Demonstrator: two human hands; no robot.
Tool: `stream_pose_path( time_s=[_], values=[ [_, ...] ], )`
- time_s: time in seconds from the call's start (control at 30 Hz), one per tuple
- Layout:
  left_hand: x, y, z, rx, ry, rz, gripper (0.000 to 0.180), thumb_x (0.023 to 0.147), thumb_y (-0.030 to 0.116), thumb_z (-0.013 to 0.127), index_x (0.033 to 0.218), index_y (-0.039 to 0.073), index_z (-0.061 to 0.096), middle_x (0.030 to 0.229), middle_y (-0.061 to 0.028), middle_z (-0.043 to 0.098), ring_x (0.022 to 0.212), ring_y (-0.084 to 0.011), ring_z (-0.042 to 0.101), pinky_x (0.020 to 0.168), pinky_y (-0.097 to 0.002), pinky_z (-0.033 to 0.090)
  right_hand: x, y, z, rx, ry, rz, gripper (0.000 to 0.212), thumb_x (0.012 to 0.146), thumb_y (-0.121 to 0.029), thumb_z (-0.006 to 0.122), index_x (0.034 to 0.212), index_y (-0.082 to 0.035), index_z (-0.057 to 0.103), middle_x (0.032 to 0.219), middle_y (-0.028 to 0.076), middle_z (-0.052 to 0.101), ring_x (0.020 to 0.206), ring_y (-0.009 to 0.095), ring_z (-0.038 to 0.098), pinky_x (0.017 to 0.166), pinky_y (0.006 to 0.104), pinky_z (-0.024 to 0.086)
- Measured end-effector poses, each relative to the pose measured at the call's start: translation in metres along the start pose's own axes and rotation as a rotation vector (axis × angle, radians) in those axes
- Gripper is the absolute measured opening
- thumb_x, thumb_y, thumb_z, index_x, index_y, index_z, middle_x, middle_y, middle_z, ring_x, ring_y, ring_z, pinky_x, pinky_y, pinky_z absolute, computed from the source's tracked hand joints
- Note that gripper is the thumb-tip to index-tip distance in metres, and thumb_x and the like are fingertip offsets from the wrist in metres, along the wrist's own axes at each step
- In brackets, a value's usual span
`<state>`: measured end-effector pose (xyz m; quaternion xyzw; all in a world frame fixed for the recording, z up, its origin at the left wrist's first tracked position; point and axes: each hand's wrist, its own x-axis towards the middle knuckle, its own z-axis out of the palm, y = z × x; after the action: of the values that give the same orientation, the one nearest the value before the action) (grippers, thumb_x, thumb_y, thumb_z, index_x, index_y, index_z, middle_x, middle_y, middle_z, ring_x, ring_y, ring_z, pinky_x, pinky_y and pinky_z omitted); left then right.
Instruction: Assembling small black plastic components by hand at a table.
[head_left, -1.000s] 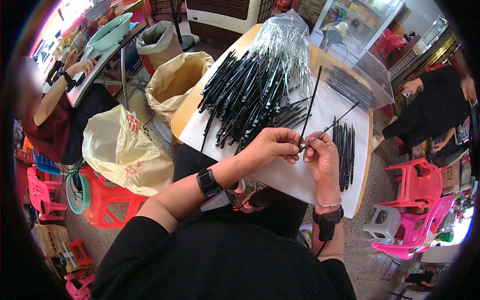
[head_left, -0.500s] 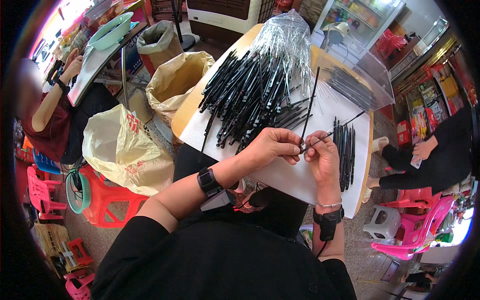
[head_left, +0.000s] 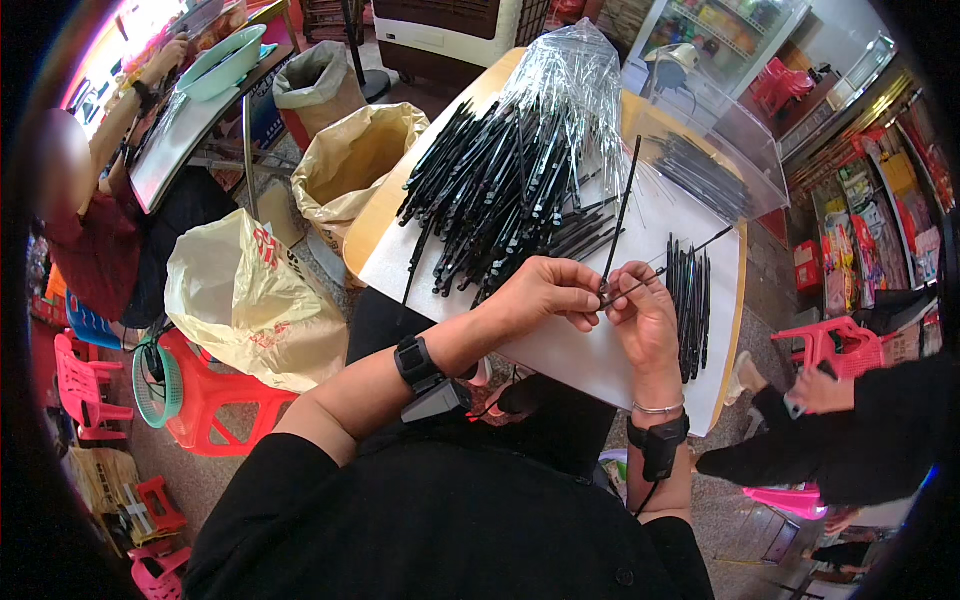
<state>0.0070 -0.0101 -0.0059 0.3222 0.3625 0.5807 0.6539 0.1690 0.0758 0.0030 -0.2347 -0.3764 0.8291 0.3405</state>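
My left hand and my right hand meet over the near part of the white-covered table, fingers pinched. From the left fingertips a slim black stick points up, away from me. A thinner dark rod with a black far end crosses the right fingertips and slants to the right. The near ends of both touch or nearly touch between the hands; fingers partly hide them. Beside the right hand lies a row of black sticks. A big heap of black sticks lies beyond the left hand.
Clear plastic film covers the heap's far end. A transparent box with dark rods stands at the far right. Open sacks and a yellowish bag stand left. One person sits at left; another is at right, near pink chairs.
My hands have barely moved, still pinching the stick and the rod. The person at left has stretched an arm out past the green bowl. The person at right has moved nearer the bottom of the view.
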Motion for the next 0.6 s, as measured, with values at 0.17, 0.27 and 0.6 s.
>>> stream_pose_path(
  time_s=[0.17, 0.27, 0.6],
  values=[
    [-0.0016, 0.0026, 0.0019, 0.009, 0.000, 0.004, 0.016, 0.082, 0.001, 0.063, 0.097, -0.004, 0.060, 0.085, -0.0080, 0.063, 0.073, -0.0157, 0.065, 0.066, -0.0254, 0.055, -0.0003, -0.0011, -0.0001, 0.001, 0.013, 0.038, 0.009, 0.084, -0.007, 0.062, 0.091, -0.006, 0.056, 0.082, 0.005, 0.061, 0.060, 0.008, 0.055, 0.052, 0.0210, 0.047],
    [-0.0016, 0.0019, 0.0014, 0.003, -0.007, 0.016, 0.017, 0.082, 0.002, 0.063, 0.097, -0.004, 0.060, 0.085, -0.0080, 0.063, 0.073, -0.0156, 0.065, 0.065, -0.0253, 0.055, 0.0015, -0.0014, -0.0029, 0.023, -0.007, 0.079, 0.008, 0.085, -0.008, 0.062, 0.091, -0.007, 0.056, 0.082, 0.005, 0.061, 0.060, 0.008, 0.055, 0.052, 0.0211, 0.047],
    [-0.0013, 0.0005, 0.0017, 0.001, -0.002, 0.026, 0.016, 0.082, 0.003, 0.064, 0.097, -0.003, 0.061, 0.084, -0.0070, 0.063, 0.072, -0.0144, 0.064, 0.065, -0.0249, 0.055, 0.0017, -0.0029, -0.0057, 0.051, -0.004, 0.127, 0.008, 0.085, -0.008, 0.062, 0.090, -0.006, 0.056, 0.081, 0.005, 0.061, 0.059, 0.008, 0.055, 0.051, 0.0220, 0.046]
  ],
)
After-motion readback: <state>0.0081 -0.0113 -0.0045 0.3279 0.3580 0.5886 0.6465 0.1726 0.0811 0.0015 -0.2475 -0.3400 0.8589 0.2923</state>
